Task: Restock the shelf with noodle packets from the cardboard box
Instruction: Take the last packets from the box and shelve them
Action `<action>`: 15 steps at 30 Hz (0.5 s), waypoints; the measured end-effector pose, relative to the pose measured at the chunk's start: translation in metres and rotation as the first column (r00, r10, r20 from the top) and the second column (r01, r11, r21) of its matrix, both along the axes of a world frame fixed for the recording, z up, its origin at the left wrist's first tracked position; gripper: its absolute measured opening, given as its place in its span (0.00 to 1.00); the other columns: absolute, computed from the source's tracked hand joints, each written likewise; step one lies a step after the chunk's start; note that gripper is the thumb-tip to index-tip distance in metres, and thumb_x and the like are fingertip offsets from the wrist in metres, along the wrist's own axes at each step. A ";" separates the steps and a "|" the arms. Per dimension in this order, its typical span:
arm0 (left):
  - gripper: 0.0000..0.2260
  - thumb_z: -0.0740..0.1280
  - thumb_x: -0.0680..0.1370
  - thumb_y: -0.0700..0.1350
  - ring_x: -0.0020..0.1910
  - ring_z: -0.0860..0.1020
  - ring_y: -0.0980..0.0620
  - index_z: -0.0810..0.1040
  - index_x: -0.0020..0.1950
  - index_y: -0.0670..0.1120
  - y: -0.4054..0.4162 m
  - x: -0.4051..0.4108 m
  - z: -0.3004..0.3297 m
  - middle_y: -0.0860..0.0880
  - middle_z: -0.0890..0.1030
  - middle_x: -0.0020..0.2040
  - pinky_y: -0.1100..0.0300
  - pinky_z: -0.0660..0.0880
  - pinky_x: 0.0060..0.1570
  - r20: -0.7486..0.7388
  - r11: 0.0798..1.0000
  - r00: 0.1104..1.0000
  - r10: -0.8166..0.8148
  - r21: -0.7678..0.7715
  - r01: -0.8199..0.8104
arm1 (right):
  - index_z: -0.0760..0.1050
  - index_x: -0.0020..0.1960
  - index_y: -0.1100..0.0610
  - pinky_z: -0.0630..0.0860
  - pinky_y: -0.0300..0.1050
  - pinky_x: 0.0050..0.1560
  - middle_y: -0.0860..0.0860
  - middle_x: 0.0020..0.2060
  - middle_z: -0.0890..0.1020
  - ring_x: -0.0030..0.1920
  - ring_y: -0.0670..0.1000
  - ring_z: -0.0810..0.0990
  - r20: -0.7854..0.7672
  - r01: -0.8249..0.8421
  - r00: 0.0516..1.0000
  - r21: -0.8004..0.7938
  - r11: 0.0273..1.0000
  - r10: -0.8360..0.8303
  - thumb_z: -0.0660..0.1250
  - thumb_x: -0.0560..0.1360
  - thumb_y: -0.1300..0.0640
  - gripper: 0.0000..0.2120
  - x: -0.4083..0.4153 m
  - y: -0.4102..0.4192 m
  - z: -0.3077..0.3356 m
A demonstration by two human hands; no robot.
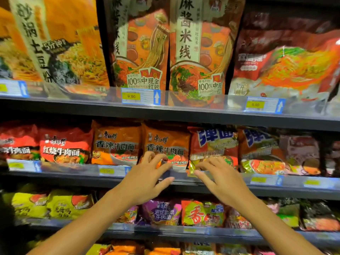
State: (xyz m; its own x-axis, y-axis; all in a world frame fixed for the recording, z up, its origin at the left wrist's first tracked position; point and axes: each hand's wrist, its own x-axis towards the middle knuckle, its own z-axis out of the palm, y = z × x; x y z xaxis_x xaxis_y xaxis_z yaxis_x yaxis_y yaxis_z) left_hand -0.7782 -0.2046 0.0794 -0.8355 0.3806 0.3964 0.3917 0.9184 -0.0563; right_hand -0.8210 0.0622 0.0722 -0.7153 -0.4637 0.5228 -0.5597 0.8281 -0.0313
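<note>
**A:** Two hands, and neither one holds anything. The left hand's fingers [156, 159] are spread and a little bent, tips at the lower edge of the orange noodle packet [166, 144]. The right hand's fingers [211, 162] are spread too, lying against the foot of the red and blue packet [213, 144] next door. I can't tell how hard either is pressing.

**B:** And further out from the fingers?

**A:** The left hand [147, 179] and right hand [223, 183] sit over the front rail of the middle shelf [184, 178], forearms coming up from below. Price tags [106, 171] run along that rail. The cardboard box isn't in view.

**B:** So what step is this?

**A:** My guess is that the packets already on the shelf are being straightened. To do it well, I'd push with flat fingertips low on each packet, seating it behind the rail, and keep both faces level with their neighbours so nothing leans into the gap between them.

**B:** Which way do the packets point?

**A:** The orange one stands on its bottom edge, printed face out toward the aisle, top seam up. Its long axis looks to run side to side along the shelf, since it is wider than tall. The tall pouches [198, 50] on the upper shelf run the other way, long axis upright.
</note>
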 end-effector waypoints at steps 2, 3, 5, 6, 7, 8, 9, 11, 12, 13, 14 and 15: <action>0.23 0.51 0.82 0.64 0.73 0.58 0.52 0.66 0.74 0.56 -0.009 0.006 0.001 0.56 0.63 0.74 0.54 0.71 0.66 0.000 0.998 1.000 -0.021 0.055 0.021 | 0.78 0.58 0.47 0.68 0.38 0.47 0.40 0.49 0.77 0.51 0.45 0.74 -0.085 -0.031 0.996 -0.068 0.997 0.025 0.50 0.81 0.36 0.23 0.002 -0.011 0.005; 0.23 0.52 0.82 0.63 0.73 0.59 0.54 0.67 0.73 0.56 -0.015 0.010 0.002 0.57 0.65 0.74 0.56 0.69 0.67 -0.005 0.996 1.000 -0.027 0.087 0.028 | 0.78 0.57 0.47 0.67 0.38 0.45 0.40 0.48 0.77 0.49 0.45 0.74 -0.122 -0.057 0.992 -0.100 0.993 0.044 0.52 0.81 0.37 0.20 0.004 -0.019 0.008; 0.22 0.53 0.82 0.62 0.72 0.61 0.57 0.69 0.72 0.55 -0.034 0.019 0.005 0.57 0.67 0.72 0.59 0.67 0.68 -0.036 0.992 0.999 -0.021 0.124 0.025 | 0.78 0.59 0.47 0.68 0.37 0.44 0.40 0.48 0.77 0.49 0.45 0.75 -0.145 -0.118 0.984 -0.127 0.985 0.099 0.55 0.81 0.39 0.18 0.005 -0.042 0.011; 0.21 0.53 0.83 0.62 0.72 0.62 0.58 0.70 0.72 0.55 -0.047 0.025 0.007 0.58 0.67 0.71 0.60 0.66 0.67 -0.050 0.990 0.999 -0.001 0.140 0.008 | 0.77 0.60 0.47 0.68 0.37 0.45 0.41 0.49 0.77 0.50 0.45 0.75 -0.145 -0.147 0.981 -0.129 0.981 0.128 0.56 0.80 0.39 0.18 0.006 -0.056 0.011; 0.21 0.53 0.83 0.62 0.72 0.63 0.58 0.70 0.72 0.56 -0.061 0.030 0.009 0.58 0.68 0.71 0.60 0.66 0.67 -0.064 0.987 0.998 0.024 0.157 -0.014 | 0.77 0.60 0.47 0.70 0.37 0.46 0.41 0.49 0.76 0.51 0.46 0.75 -0.139 -0.174 0.978 -0.129 0.976 0.156 0.57 0.81 0.40 0.17 0.007 -0.071 0.012; 0.20 0.54 0.83 0.61 0.71 0.63 0.57 0.71 0.71 0.56 -0.078 0.034 0.009 0.57 0.68 0.71 0.60 0.67 0.67 -0.081 0.985 0.996 0.048 0.171 -0.033 | 0.77 0.61 0.47 0.71 0.38 0.48 0.41 0.50 0.76 0.52 0.46 0.75 -0.130 -0.196 0.975 -0.127 0.972 0.180 0.57 0.81 0.40 0.17 0.008 -0.087 0.011; 0.20 0.55 0.83 0.61 0.71 0.64 0.56 0.71 0.71 0.55 -0.096 0.039 0.009 0.57 0.69 0.70 0.59 0.68 0.67 -0.100 0.982 0.992 0.071 0.179 -0.052 | 0.76 0.61 0.47 0.73 0.40 0.49 0.41 0.51 0.76 0.53 0.47 0.75 -0.122 -0.212 0.973 -0.119 0.970 0.198 0.57 0.81 0.40 0.17 0.011 -0.105 0.011; 0.20 0.55 0.83 0.60 0.71 0.65 0.55 0.72 0.70 0.55 -0.134 0.047 0.008 0.56 0.70 0.70 0.56 0.70 0.66 -0.131 0.977 0.982 0.135 0.185 -0.109 | 0.76 0.62 0.47 0.75 0.42 0.53 0.42 0.54 0.76 0.56 0.47 0.75 -0.104 -0.232 0.969 -0.102 0.967 0.222 0.56 0.80 0.39 0.18 0.016 -0.139 0.009; 0.20 0.54 0.83 0.61 0.71 0.65 0.54 0.72 0.71 0.55 -0.153 0.051 0.007 0.56 0.70 0.70 0.54 0.71 0.65 -0.135 0.970 0.975 0.177 0.190 -0.149 | 0.76 0.63 0.47 0.75 0.43 0.55 0.42 0.56 0.77 0.58 0.47 0.75 -0.096 -0.241 0.968 -0.100 0.965 0.232 0.56 0.80 0.38 0.20 0.018 -0.156 0.009; 0.21 0.53 0.82 0.62 0.71 0.65 0.53 0.71 0.72 0.55 -0.172 0.055 0.006 0.55 0.70 0.70 0.53 0.72 0.65 -0.134 0.961 0.966 0.222 0.197 -0.194 | 0.77 0.63 0.48 0.76 0.44 0.56 0.43 0.57 0.77 0.58 0.48 0.75 -0.099 -0.248 0.966 -0.096 0.964 0.239 0.56 0.80 0.38 0.21 0.021 -0.173 0.008; 0.23 0.52 0.82 0.63 0.71 0.65 0.51 0.70 0.73 0.56 -0.191 0.058 0.004 0.55 0.70 0.70 0.51 0.73 0.64 -0.126 0.951 0.956 0.264 0.200 -0.236 | 0.77 0.62 0.49 0.76 0.45 0.55 0.43 0.57 0.78 0.58 0.48 0.75 -0.108 -0.251 0.964 -0.087 0.964 0.241 0.55 0.80 0.37 0.22 0.023 -0.190 0.007; 0.25 0.50 0.82 0.64 0.71 0.64 0.49 0.69 0.74 0.56 -0.210 0.063 0.003 0.54 0.69 0.70 0.49 0.73 0.64 -0.107 0.943 0.949 0.295 0.193 -0.272 | 0.78 0.62 0.49 0.77 0.44 0.54 0.43 0.57 0.78 0.58 0.49 0.75 -0.110 -0.244 0.966 -0.072 0.967 0.236 0.53 0.80 0.37 0.23 0.025 -0.208 0.006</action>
